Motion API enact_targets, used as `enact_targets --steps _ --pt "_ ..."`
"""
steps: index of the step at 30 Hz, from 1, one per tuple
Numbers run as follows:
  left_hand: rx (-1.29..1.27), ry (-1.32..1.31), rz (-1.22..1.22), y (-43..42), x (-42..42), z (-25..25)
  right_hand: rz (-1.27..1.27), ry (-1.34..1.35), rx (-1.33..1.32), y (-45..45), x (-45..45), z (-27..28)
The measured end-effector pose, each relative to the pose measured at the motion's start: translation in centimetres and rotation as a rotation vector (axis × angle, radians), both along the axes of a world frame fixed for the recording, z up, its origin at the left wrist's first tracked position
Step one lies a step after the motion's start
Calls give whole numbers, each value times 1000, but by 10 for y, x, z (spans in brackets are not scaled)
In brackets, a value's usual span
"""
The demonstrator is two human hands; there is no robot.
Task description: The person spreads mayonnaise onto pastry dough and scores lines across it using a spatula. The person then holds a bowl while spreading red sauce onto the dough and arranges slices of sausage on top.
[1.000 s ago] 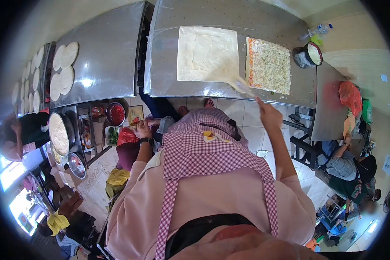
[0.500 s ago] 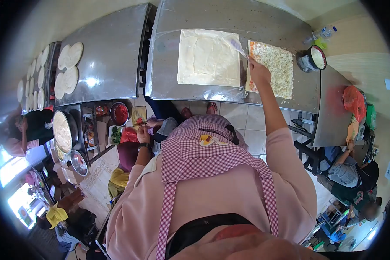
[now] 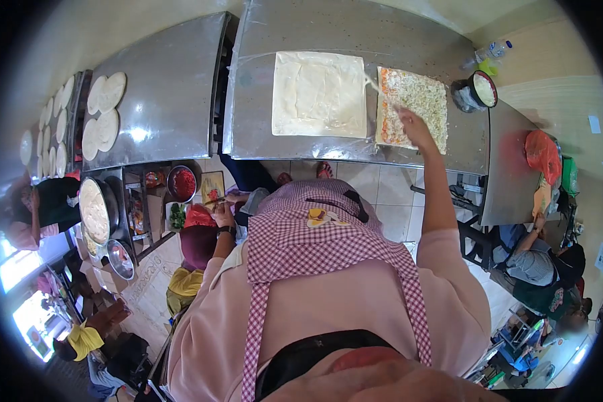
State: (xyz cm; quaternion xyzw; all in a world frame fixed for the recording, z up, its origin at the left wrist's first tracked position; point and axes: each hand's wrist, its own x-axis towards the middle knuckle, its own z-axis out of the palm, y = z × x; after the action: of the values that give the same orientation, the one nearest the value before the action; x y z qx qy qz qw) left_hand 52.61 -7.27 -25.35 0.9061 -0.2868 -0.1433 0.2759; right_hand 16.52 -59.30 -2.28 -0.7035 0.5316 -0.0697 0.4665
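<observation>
My right hand [image 3: 415, 127] is over a dough sheet [image 3: 422, 110] covered with grated white topping and orange-red sauce. Its fingers are closed and blurred, seemingly around a pale spatula [image 3: 373, 84]. The spatula's visible end bridges the gap towards a second, plain square dough sheet [image 3: 318, 94]. My left hand [image 3: 222, 214], a dark watch on its wrist, hangs low at my side near a cutting board [image 3: 213, 186]; its fingers are too small to make out. On that board, beside red pieces, another person's hand [image 3: 234, 195] works with a knife.
A dark bowl of white topping [image 3: 485, 89] and a plastic bottle [image 3: 496, 51] stand at the metal table's right end. Round dough pieces [image 3: 104, 134] lie on the left table. Below are a bowl of chopped red food [image 3: 182, 182] and a seated person [image 3: 197, 248].
My right hand has moved right, from the gap between the two dough sheets to above the topped one. The spatula has pulled back off the plain sheet. My left hand is slightly lower.
</observation>
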Motion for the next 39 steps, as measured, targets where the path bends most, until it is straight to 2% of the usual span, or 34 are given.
enact_targets --steps 3,4,5,6,7,8,10,12,13,14,15,16,18,19,20,21,23,25,27,28,29,31,33,35,37,39 --pt "144 66 42 -20 -3 41 50 67 28 -32 21 8" --pt "160 -63 -68 -17 -3 39 46 69 28 -30 19 19" --pt "159 -62 -69 -9 0 26 100 165 105 -23 15 34" --pt "79 31 20 -1 3 7 158 261 179 -15 12 44" --pt "-3 122 112 4 3 -4 288 261 107 -8 -7 39" --pt "-17 38 80 2 -3 6 418 261 35 1 -29 34" --pt "36 107 157 -10 -22 40 484 243 234 26 -43 76" --pt "139 279 274 2 -28 30 430 267 152 30 -29 84" --pt "144 281 278 4 -32 33 369 283 71 36 -18 87" --pt "185 270 268 5 -35 37 264 176 84 34 6 94" --pt "222 257 259 4 -37 41 250 85 -70 18 15 60" --pt "144 11 142 24 -34 1 237 -7 -226 2 27 16" --pt "183 71 123 11 -33 33 126 21 -330 -8 64 -35" --pt "221 133 98 5 -32 46 133 159 -315 11 82 -26" --pt "80 241 270 7 -34 38 140 297 -300 34 97 -12" --pt "78 238 277 8 -34 38 253 499 -285 49 101 -32" --pt "35 153 268 10 -37 37 480 413 -268 100 92 -10" --pt "25 166 279 8 -47 45 532 390 -253 123 79 7" --pt "21 176 298 11 -57 46 504 193 -153 124 69 14" --pt "-12 208 344 14 -63 42 416 32 -224 104 64 -24" --pt "-49 238 388 16 -67 40 313 11 -265 87 75 -17" --pt "-113 311 429 9 -74 56 216 181 -283 49 109 -6" --pt "7 340 427 -1 -77 79 180 237 -338 42 130 -14" --pt "29 326 421 6 -80 74 307 308 -331 60 149 -23" --pt "27 282 356 20 -77 53 501 314 -303 103 140 -2" --pt "-12 342 411 28 -80 41 620 133 -410 126 114 -9"
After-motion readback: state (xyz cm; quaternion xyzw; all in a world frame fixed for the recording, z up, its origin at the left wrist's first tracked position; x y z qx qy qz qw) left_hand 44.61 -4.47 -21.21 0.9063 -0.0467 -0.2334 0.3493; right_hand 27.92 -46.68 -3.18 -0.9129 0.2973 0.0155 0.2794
